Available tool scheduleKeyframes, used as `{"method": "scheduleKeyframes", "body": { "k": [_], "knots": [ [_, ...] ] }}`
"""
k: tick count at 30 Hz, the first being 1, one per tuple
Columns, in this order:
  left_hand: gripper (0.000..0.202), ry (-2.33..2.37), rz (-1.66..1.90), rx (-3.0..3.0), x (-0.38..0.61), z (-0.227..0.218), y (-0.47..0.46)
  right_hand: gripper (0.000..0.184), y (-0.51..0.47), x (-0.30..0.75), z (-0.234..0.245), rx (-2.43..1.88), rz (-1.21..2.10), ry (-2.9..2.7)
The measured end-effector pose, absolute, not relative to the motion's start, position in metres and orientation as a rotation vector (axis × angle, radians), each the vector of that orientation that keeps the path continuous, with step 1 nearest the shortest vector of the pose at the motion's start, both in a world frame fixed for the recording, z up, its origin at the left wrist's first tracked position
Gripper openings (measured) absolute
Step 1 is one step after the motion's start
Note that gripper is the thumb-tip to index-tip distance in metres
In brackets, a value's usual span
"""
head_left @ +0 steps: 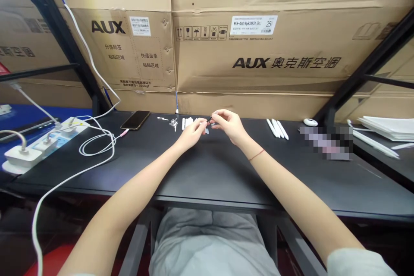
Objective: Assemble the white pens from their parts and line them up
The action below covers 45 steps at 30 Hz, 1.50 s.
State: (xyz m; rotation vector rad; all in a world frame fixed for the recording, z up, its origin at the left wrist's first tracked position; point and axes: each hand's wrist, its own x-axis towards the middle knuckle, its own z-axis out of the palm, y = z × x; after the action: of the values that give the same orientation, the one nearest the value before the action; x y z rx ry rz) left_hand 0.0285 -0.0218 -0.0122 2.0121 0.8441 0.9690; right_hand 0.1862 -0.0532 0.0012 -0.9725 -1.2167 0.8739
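While hands pinch it, slim, black piece

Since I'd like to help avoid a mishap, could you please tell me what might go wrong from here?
The small dark piece at the fingertips of the right hand could slip and be hard to spot on the black tabletop. The left hand is near small white parts, so it might brush and scatter them. A white cable hangs past the front edge, where it might get snagged.

Small black piece (slim), tilted, held between fingertips
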Motion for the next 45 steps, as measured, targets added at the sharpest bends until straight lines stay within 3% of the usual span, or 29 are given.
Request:
{"method": "scheduleKeyframes", "body": {
  "k": [8,16,24,31,41,45],
  "knots": [
    [0.028,0.881,1.055,1.892,0.011,-0.019,0.014,0.024,-0.013,0.2,-0.016,-1.228,0.555,-1.589],
    [0.028,0.918,1.095,1.869,0.002,-0.022,0.024,0.057,0.024,0.197,-0.021,-1.507,0.516,-1.963],
    [0.026,0.936,1.068,1.903,0.001,-0.02,0.021,0.066,0.051,0.199,-0.03,-1.541,0.697,-2.01],
    [0.026,0.954,1.064,1.916,-0.001,-0.02,0.02,0.053,0.049,0.198,-0.03,-1.519,0.595,-2.052],
    [0.029,1.088,0.924,2.155,-0.002,-0.014,0.014,0.01,-0.007,0.221,-0.015,-1.369,-0.055,-2.2],
    [0.031,1.077,0.827,2.275,-0.001,-0.015,0.012,0.014,-0.043,0.234,-0.019,-1.282,-0.044,-2.124]
  ]
}}
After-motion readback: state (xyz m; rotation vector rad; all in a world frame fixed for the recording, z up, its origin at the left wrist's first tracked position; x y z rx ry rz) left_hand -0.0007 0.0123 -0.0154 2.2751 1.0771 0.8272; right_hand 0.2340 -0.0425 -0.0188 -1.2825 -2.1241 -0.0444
